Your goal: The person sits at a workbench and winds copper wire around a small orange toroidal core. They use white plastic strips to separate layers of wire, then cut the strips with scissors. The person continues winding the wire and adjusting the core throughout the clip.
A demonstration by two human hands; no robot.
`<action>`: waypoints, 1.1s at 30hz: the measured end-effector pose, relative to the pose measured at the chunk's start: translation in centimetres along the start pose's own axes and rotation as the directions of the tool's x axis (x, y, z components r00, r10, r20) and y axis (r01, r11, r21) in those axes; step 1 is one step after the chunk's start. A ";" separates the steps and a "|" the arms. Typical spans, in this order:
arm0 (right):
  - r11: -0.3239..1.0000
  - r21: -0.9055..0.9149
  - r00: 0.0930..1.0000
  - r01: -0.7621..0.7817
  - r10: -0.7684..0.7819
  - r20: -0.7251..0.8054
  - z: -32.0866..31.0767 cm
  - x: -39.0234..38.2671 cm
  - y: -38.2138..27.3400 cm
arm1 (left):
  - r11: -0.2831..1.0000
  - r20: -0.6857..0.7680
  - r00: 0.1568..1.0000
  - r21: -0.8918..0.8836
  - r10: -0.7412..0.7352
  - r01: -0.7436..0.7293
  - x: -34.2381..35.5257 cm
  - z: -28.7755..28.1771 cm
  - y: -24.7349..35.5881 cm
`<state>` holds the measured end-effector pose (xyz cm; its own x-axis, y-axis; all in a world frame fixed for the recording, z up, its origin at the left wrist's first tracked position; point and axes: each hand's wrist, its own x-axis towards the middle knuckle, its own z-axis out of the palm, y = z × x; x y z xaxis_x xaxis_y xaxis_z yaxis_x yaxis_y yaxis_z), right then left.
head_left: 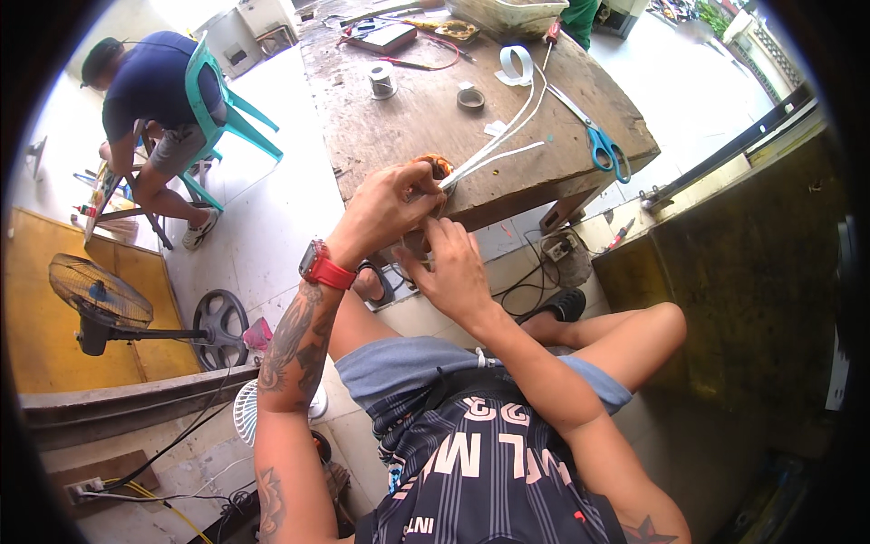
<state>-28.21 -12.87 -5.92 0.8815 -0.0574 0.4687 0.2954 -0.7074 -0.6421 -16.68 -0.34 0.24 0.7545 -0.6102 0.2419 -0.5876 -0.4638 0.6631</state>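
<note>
My left hand [394,204], with a red watch at the wrist, is closed with thumb and fingers pinched on a copper-wound part [433,166] at the front edge of the worn wooden table [349,122]. Long white strands [494,142] run from this part across the tabletop. My right hand [449,267] is just below, fingers curled close beneath the part; what they grip is hidden. Blue scissors [604,150] lie to the right. A dark tape roll [470,99], a white strip roll [516,65] and a wire spool [381,80] stand farther back.
A meter with leads [381,36], a red-handled tool [553,30] and a tray [507,14] sit at the back. A co-worker [159,100] sits left on a teal chair. A pedestal fan [100,299] stands lower left; cables [544,276] lie under the table.
</note>
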 end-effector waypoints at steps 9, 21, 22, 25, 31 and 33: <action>0.776 0.482 0.911 -0.407 0.385 0.149 1.8 0.1 -0.9 | 0.998 0.008 1.000 0.065 0.016 -0.016 0.2 -0.2 0.4; 0.888 -0.313 0.935 0.338 -0.355 0.002 -2.7 -2.6 1.3 | 0.999 -0.018 1.000 -0.022 0.025 -0.025 0.0 0.3 -0.4; 0.868 -0.307 0.916 0.391 -0.401 0.034 -3.0 -2.3 1.6 | 1.000 -0.013 1.000 -0.002 0.027 -0.027 0.0 0.3 -0.5; 0.891 -0.228 0.919 0.392 -0.364 0.153 -3.9 -1.6 2.4 | 0.999 -0.013 0.999 0.045 0.031 -0.031 -0.1 0.3 -0.6; 0.913 -0.191 0.932 0.362 -0.350 0.091 -4.0 -1.8 2.7 | 0.999 -0.018 0.999 0.025 0.041 -0.041 -0.4 0.3 -0.6; 0.889 -0.254 0.924 0.382 -0.360 0.130 -3.9 -2.3 2.8 | 0.997 -0.049 0.996 0.022 0.077 -0.076 -0.5 0.4 -0.5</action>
<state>-30.87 -17.50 -6.41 0.7559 0.2929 0.5855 0.5057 -0.8293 -0.2379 -16.84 -0.03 -0.49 0.7201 -0.6121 0.3269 -0.6500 -0.4300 0.6266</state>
